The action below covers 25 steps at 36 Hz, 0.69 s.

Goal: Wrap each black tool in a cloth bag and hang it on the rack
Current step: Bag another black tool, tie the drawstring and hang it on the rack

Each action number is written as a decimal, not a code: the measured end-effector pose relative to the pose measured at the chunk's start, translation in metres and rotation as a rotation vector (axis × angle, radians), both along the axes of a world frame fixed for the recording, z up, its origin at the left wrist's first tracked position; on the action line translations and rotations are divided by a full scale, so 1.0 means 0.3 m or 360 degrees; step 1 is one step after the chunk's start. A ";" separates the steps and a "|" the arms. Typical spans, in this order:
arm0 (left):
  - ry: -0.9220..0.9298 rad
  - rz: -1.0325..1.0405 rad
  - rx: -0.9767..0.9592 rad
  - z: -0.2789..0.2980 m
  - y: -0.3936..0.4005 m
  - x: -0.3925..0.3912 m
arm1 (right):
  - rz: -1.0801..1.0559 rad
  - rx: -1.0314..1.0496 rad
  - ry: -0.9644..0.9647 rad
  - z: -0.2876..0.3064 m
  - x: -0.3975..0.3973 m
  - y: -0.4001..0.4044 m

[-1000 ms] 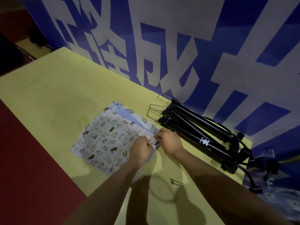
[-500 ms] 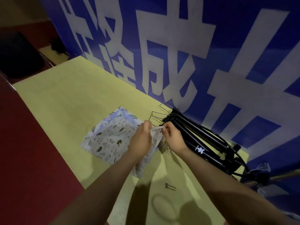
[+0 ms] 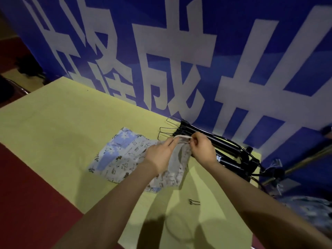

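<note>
Hands (image 3: pixel 181 150) are pinching the bag (image 3: pixel 125 159) rim — left (image 3: pixel 159 155) and right (image 3: pixel 203 150) — spreading its mouth above the worktop (image 3: pixel 62 132). Tools (image 3: pixel 215 141) are lying just behind. We are risking a collapsing mouth — thin cloth may slip.

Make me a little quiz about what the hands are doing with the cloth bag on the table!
1. True or false: both hands hold the top edge of the cloth bag.
2. What lies behind the right hand, against the blue banner? A) black tools B) a red box C) a cup
3. Fill in: the small metal clip lies on the yellow ____.

Key:
1. True; the left hand pinches it too.
2. A, the black tools.
3. table
</note>
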<state>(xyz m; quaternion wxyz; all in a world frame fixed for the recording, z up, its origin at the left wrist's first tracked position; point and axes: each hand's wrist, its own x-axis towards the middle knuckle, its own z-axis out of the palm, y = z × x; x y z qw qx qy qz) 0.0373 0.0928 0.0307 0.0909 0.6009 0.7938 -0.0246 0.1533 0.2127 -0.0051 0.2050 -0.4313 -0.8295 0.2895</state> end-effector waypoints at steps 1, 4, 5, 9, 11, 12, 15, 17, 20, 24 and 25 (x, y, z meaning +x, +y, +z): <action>-0.0059 -0.0003 0.0009 -0.001 -0.003 0.003 | -0.0003 -0.0006 0.0025 -0.003 0.007 -0.013; -0.0132 -0.0079 -0.0012 -0.016 -0.012 0.008 | -0.0114 0.0004 0.0029 -0.030 0.048 -0.054; -0.0156 -0.0101 -0.0025 -0.028 -0.013 0.010 | -0.0180 0.0018 -0.0005 -0.044 0.067 -0.068; -0.0309 -0.0116 -0.0074 -0.085 -0.024 0.026 | -0.0259 -0.0022 -0.0224 -0.140 0.151 -0.123; -0.0367 -0.0126 -0.0100 -0.126 -0.033 0.030 | -0.0157 -0.0158 -0.0352 -0.195 0.190 -0.162; -0.0382 -0.0143 -0.0099 -0.147 -0.036 0.032 | -0.0100 -0.0236 -0.0387 -0.219 0.208 -0.184; -0.0400 -0.0180 -0.0050 -0.196 -0.043 0.044 | 0.0019 -0.0359 -0.0493 -0.280 0.249 -0.243; -0.0431 -0.0185 -0.0018 -0.210 -0.047 0.058 | 0.0045 -0.0370 -0.0575 -0.309 0.263 -0.270; -0.0507 -0.0164 0.0025 -0.215 -0.058 0.068 | 0.0044 -0.0372 -0.0592 -0.327 0.265 -0.287; -0.0550 -0.0149 0.0040 -0.227 -0.073 0.069 | -0.0006 -0.0494 -0.0492 -0.315 0.267 -0.289; -0.0565 -0.0137 0.0033 -0.226 -0.075 0.069 | -0.0001 -0.0525 -0.0459 -0.312 0.272 -0.287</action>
